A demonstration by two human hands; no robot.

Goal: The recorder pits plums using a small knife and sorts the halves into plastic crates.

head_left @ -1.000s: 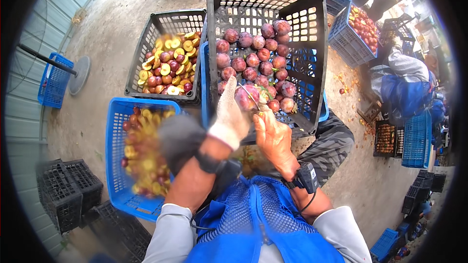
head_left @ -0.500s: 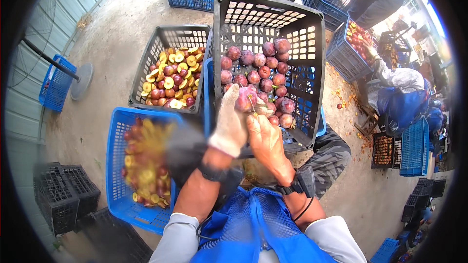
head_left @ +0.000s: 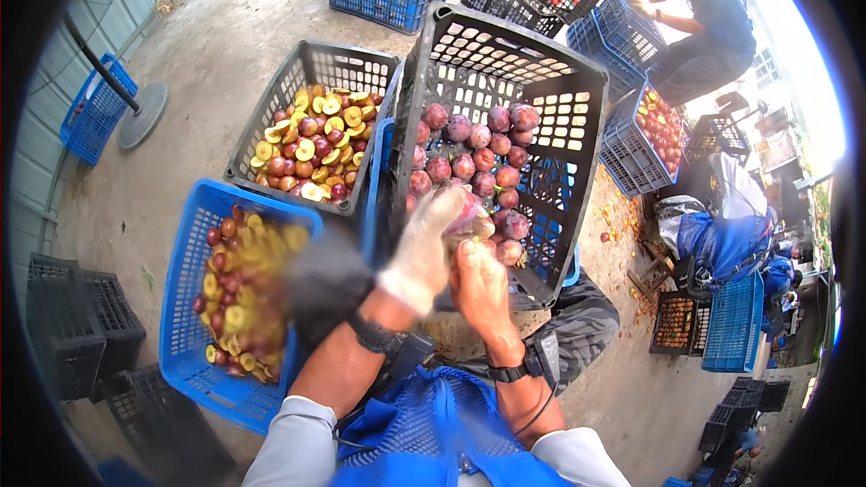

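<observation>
Ground: concrete floor (head_left: 225, 45) is spreading out under everything I am watching, with crates standing on it all around.
Fruit in hand: I am seeing a reddish-purple plum (head_left: 469, 215) sitting between both hands, just above the near rim of the tilted black crate; it is partly blurred.
Left hand: the left hand (head_left: 424, 248), wearing a pale glove, is curling its fingers (head_left: 444, 207) around the plum from the left side.
Right hand: the bare right hand (head_left: 480, 284) is pressing up against the plum from below, fingers closed in tight; whether it is holding a tool I cannot tell.
Wrists: I am noting a dark band on each wrist.
Black crate: the tilted black crate (head_left: 577, 126) is leaning toward me, holding whole plums (head_left: 474, 149) piled against its lower side.
Grey crate: to the left of it, a grey crate (head_left: 356, 63) is holding halved plums (head_left: 311, 140), yellow flesh showing among red skins.
Blue crate: nearer on my left, a blue crate (head_left: 185, 261) is holding more cut fruit, blurred.
Clothing: a blue mesh apron (head_left: 433, 433) is hanging at the bottom edge.
Other person: at upper right, a seated person (head_left: 708, 27) is working beside a crate of red fruit (head_left: 658, 126).
</observation>
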